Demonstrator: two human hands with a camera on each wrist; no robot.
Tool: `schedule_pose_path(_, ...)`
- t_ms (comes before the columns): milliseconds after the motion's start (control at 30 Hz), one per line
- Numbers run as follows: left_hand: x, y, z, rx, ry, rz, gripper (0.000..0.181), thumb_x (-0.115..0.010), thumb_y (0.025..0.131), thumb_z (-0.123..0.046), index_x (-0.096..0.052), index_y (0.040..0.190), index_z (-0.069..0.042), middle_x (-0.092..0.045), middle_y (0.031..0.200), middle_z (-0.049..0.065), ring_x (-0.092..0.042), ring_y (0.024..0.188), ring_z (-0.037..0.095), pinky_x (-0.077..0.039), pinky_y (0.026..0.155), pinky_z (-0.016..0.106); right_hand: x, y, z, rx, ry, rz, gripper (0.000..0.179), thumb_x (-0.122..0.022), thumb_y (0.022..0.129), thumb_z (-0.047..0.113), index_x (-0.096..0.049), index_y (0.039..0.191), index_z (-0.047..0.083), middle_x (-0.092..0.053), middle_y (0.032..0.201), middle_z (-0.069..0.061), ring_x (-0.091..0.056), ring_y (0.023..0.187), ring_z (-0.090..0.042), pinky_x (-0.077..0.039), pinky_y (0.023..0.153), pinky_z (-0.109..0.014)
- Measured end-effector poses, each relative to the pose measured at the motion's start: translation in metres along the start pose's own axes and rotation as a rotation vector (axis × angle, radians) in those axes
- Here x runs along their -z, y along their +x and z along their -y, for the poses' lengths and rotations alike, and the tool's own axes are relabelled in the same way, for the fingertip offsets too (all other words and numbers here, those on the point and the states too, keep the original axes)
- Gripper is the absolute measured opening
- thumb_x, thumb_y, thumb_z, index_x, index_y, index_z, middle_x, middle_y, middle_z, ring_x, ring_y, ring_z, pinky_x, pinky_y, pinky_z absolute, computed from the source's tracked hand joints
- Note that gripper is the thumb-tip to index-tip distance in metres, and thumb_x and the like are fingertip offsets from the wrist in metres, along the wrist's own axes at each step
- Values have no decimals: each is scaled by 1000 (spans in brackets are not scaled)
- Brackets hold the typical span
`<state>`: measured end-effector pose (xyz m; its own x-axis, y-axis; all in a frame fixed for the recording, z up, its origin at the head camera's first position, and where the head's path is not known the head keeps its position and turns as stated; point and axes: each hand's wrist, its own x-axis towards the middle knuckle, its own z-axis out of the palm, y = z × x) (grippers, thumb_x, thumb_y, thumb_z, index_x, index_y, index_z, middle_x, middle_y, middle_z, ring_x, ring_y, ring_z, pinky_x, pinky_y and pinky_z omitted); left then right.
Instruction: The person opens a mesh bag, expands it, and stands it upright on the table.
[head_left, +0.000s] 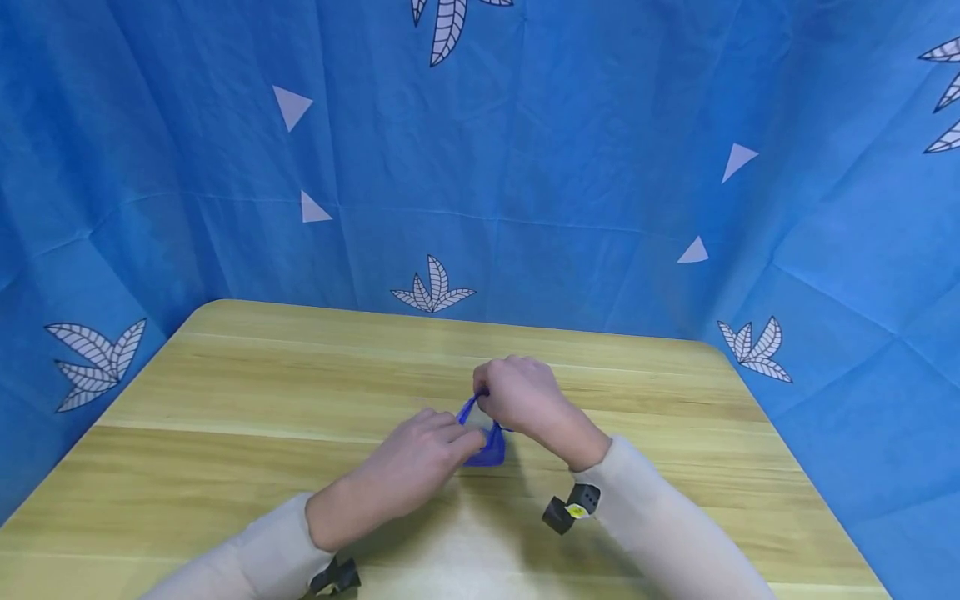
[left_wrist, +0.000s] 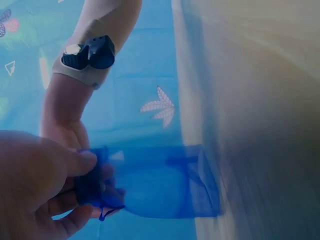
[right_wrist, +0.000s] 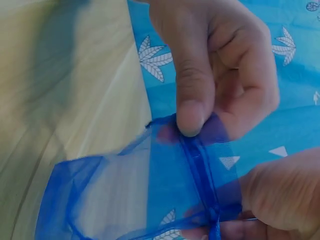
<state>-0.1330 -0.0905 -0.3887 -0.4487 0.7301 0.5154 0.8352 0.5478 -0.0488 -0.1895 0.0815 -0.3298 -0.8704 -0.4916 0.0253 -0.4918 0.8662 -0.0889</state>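
Observation:
A sheer blue drawstring pouch (head_left: pixel 489 454) hangs between both hands above the table. In the left wrist view the pouch (left_wrist: pixel 150 182) stretches sideways, and the background shows through its fabric. My left hand (head_left: pixel 427 454) pinches one side of the pouch's mouth, its thumb lying on the gathered band in the right wrist view. My right hand (head_left: pixel 521 400) is a little higher and farther off, gripping the other side of the mouth near the drawstring (right_wrist: pixel 214 227). Part of the right fingers (left_wrist: pixel 112 192) appears behind the fabric in the left wrist view.
A light wood-grain table (head_left: pixel 300 375) lies beneath the hands. Behind and beside it hangs a blue curtain (head_left: pixel 525 167) with white leaves and triangles. Small black cameras (head_left: pixel 573 507) sit at both wrists, below the pale sleeves (head_left: pixel 660 517).

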Motion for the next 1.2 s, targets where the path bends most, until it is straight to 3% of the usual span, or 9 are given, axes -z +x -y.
schedule_pose_path(200,2,2,-3,1,-1,50,12,-70,91,-15,-65,101,-13,-68,95,-4,-60,88,11,-49,72,26,-4,0,1,44,-60,-85,9,-68,88,15,-67,81,21,-55,63,10,-47,54,-13,-41,47,-29)
schedule_pose_path(300,1,2,-3,8,-14,31,15,-72,90,-19,-68,102,-12,-69,94,-3,-62,89,12,-51,77,27,-5,-1,2,98,-112,-131,13,-64,89,11,-67,81,20,-52,60,9,-45,51,-11,-38,44,-27)
schedule_pose_path(467,0,3,0,9,-33,-13,15,-76,87,-19,-70,100,-13,-70,90,-5,-62,84,11,-51,75,26,-6,-3,3,174,-176,-199,18,-59,90,7,-68,79,18,-49,55,8,-41,48,-10,-34,42,-24)
schedule_pose_path(667,-1,3,1,33,-26,-21,15,-77,86,-19,-71,99,-14,-70,91,-5,-60,80,11,-49,71,24,-3,-4,3,175,-139,-155,13,-63,89,8,-70,84,17,-55,60,7,-44,50,-11,-38,43,-25)
schedule_pose_path(967,-1,3,3,-43,-39,-33,5,-74,89,-18,-71,92,-16,-68,86,-7,-60,81,9,-51,76,24,-6,-2,3,177,-183,-187,18,-60,88,6,-67,77,20,-51,57,8,-44,49,-11,-37,43,-25)
schedule_pose_path(1200,-2,3,5,-2,-14,-49,9,-78,85,-18,-72,92,-16,-70,87,-6,-60,79,9,-49,74,23,-4,-4,0,151,-78,-135,3,-69,88,16,-70,90,18,-64,71,7,-52,56,-11,-44,50,-29)
